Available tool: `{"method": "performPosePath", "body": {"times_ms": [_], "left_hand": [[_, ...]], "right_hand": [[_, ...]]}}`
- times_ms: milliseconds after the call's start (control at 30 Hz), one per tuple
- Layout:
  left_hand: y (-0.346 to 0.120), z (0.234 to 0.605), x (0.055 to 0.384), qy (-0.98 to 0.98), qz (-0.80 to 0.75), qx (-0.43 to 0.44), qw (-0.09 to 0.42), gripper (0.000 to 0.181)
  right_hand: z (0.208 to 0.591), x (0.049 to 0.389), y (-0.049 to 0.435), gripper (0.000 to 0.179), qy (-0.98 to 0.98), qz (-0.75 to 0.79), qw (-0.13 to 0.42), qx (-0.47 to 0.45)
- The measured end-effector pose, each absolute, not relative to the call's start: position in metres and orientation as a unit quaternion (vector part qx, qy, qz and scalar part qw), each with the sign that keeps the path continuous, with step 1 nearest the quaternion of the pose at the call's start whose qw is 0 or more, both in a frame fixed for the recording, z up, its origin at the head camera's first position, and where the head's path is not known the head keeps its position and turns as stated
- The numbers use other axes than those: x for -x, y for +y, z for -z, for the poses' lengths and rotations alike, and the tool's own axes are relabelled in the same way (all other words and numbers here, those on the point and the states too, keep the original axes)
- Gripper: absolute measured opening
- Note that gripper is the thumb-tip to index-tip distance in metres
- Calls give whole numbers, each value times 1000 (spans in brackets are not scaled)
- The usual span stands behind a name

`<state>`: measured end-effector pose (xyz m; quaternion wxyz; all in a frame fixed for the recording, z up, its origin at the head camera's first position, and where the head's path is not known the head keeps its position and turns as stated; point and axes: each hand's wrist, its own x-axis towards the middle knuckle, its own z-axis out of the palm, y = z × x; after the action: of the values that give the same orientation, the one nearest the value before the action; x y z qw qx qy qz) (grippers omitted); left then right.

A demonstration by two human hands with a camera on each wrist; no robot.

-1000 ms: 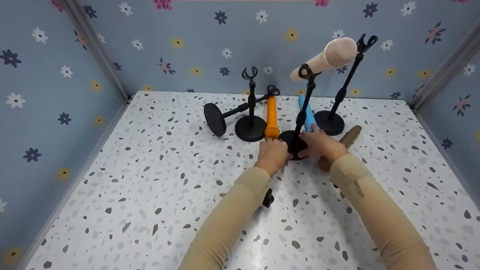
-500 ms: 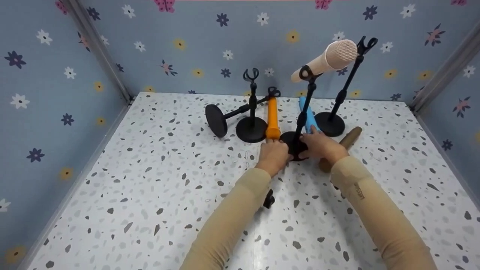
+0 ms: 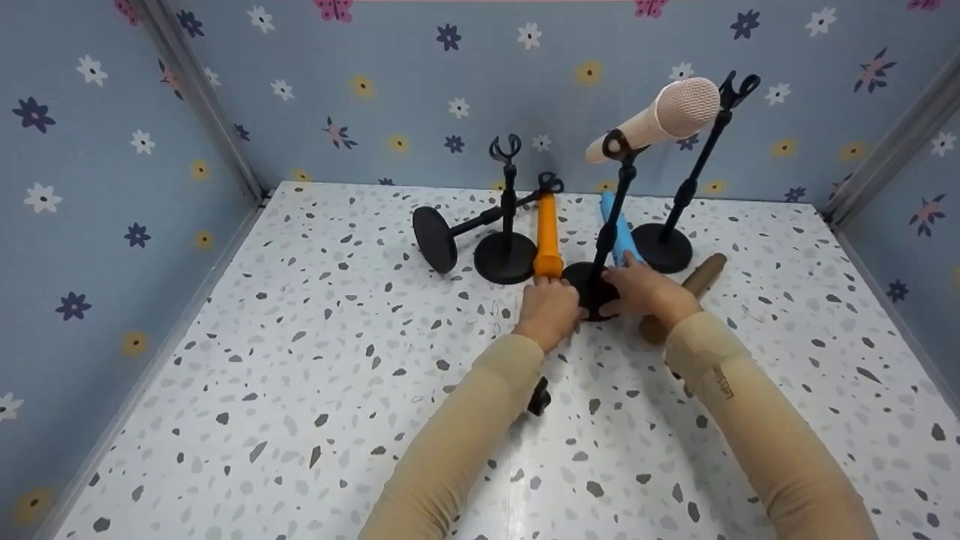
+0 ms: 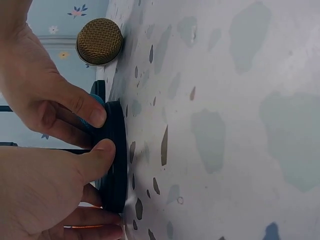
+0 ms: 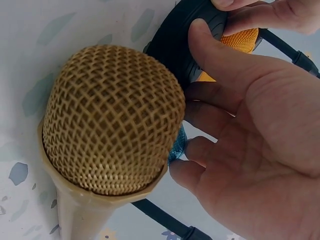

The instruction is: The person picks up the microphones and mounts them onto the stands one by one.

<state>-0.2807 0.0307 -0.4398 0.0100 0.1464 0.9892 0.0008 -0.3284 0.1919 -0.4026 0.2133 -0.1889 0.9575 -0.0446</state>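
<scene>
A pale pink microphone (image 3: 664, 120) sits tilted in the clip of a black desktop microphone stand (image 3: 591, 289), which stands upright. My left hand (image 3: 549, 311) holds the left side of its round base, and the left wrist view shows the thumb on top of the base (image 4: 116, 170). From the other side my right hand (image 3: 646, 291) grips the same base, thumb pressing on it in the right wrist view. An orange microphone (image 3: 548, 232) lies just beyond my left fingers. Past my right fingers is a blue microphone (image 3: 622, 236), partly hidden.
A gold-brown microphone (image 3: 703, 276) lies beside my right wrist. Two more stands, a left stand (image 3: 506, 259) and a right stand (image 3: 664, 247), stand upright with bare clips. Another stand (image 3: 435, 240) lies tipped over. A black piece (image 3: 538, 397) shows beside my left forearm. Flowered walls surround the table.
</scene>
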Motion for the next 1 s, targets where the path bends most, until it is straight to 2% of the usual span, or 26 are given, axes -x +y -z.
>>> {"method": "performPosePath", "body": {"times_ms": [667, 1000], "left_hand": [[31, 444, 284, 992, -4, -121, 42, 65], [28, 445, 282, 991, 28, -127, 21, 69]], "right_hand": [[405, 327, 191, 67, 959, 55, 238, 144], [405, 327, 197, 63, 958, 65, 193, 203]]}}
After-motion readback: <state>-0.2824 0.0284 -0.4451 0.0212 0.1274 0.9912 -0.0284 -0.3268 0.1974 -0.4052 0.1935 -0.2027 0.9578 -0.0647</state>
